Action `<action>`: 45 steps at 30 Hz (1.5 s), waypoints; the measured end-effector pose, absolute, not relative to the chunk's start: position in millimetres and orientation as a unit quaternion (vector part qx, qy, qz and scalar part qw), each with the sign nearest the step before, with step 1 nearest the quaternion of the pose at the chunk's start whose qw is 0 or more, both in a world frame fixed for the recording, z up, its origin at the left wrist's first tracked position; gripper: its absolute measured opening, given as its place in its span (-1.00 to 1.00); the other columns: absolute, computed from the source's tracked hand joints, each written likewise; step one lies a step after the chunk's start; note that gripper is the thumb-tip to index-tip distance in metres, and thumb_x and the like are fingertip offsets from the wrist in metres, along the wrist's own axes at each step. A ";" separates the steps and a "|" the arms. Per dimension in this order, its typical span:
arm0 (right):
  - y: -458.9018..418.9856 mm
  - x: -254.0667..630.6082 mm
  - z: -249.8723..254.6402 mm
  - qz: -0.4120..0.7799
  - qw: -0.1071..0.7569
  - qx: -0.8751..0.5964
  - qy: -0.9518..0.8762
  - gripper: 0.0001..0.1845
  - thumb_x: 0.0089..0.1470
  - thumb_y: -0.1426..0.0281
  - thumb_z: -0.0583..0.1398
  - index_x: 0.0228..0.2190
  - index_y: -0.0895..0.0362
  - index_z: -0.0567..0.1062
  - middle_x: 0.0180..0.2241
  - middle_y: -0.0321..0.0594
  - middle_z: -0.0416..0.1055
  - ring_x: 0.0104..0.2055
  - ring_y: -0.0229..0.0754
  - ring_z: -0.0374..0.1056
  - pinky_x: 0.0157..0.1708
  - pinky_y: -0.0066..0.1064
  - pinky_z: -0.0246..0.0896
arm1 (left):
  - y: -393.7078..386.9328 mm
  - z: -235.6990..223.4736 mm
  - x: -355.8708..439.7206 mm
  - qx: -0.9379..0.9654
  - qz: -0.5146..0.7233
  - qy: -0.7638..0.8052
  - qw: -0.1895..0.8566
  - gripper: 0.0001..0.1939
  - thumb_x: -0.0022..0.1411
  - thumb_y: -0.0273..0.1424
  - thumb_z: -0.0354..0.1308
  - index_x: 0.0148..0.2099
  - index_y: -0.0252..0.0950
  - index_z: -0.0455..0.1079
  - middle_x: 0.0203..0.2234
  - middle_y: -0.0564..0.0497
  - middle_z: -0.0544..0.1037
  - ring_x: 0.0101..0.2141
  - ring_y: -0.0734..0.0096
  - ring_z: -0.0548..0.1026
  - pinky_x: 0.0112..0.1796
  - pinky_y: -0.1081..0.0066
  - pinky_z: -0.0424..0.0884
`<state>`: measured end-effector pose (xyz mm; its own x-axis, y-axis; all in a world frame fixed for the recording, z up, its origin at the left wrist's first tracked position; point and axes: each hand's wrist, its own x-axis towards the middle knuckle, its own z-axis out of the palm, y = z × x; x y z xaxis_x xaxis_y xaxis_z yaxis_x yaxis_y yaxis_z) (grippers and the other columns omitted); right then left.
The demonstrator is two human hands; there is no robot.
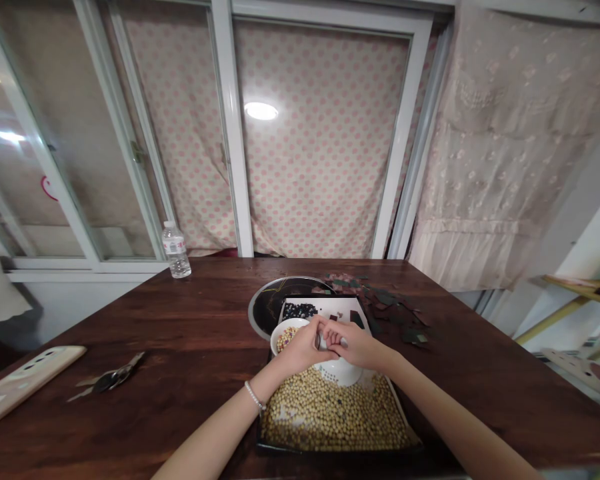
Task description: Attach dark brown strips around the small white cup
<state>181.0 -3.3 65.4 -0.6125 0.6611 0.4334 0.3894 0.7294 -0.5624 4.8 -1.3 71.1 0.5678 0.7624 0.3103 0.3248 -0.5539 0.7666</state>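
Note:
My hands meet above the middle of a black-edged tray. My left hand, with a beaded bracelet at the wrist, has its thumb and fingers bent together against the right. My right hand has its fingers curled in; what the two hold, if anything, is hidden. Pale yellow beans cover the near part of the tray. Just left of my fingers stands a white bowl with mixed beans in it. Another white dish is partly covered by my right hand. Small black beans lie at the tray's far left.
A round dark plate lies partly behind the tray. Dark scraps are scattered to the right of it. On the left are a water bottle, keys and a phone. A curtained window stands beyond the table.

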 end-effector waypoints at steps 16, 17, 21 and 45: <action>-1.4 179.9 67.4 0.169 0.312 -0.363 -0.861 -0.76 -0.09 0.66 0.05 -0.41 0.09 0.22 -0.47 -0.33 0.22 -0.41 -0.22 0.18 -0.42 -0.46 0.02 | -0.7 70.2 5.0 0.818 0.330 0.326 0.339 -0.59 -0.08 -0.39 0.32 -0.22 -0.24 0.20 -0.29 0.04 0.49 -0.23 0.27 0.45 -0.21 0.38 0.30; -1.0 179.2 67.3 0.167 0.317 -0.369 -0.858 -0.76 -0.09 0.66 0.04 -0.42 0.09 0.20 -0.48 -0.35 0.20 -0.42 -0.23 0.17 -0.43 -0.46 0.00 | -0.7 70.0 5.1 0.818 0.332 0.322 0.341 -0.58 -0.09 -0.41 0.33 -0.21 -0.24 0.20 -0.27 0.04 0.49 -0.22 0.27 0.45 -0.20 0.37 0.29; -0.7 178.1 65.3 0.170 0.332 -0.382 -0.845 -0.75 -0.12 0.68 0.04 -0.46 0.09 0.18 -0.53 -0.39 0.16 -0.47 -0.26 0.15 -0.47 -0.49 -0.03 | -1.8 70.9 6.0 0.819 0.336 0.307 0.350 -0.56 -0.09 -0.46 0.33 -0.17 -0.24 0.21 -0.25 0.02 0.50 -0.19 0.27 0.46 -0.18 0.37 0.30; -13.7 187.5 72.2 0.247 0.334 -0.371 -0.830 -0.76 -0.15 0.62 0.16 -0.50 0.09 0.21 -0.55 -0.39 0.34 -0.51 -0.29 0.30 -0.51 -0.52 0.15 | -1.1 68.8 5.4 0.819 0.338 0.308 0.348 -0.55 -0.09 -0.42 0.34 -0.16 -0.24 0.22 -0.24 -0.01 0.51 -0.17 0.24 0.45 -0.15 0.34 0.29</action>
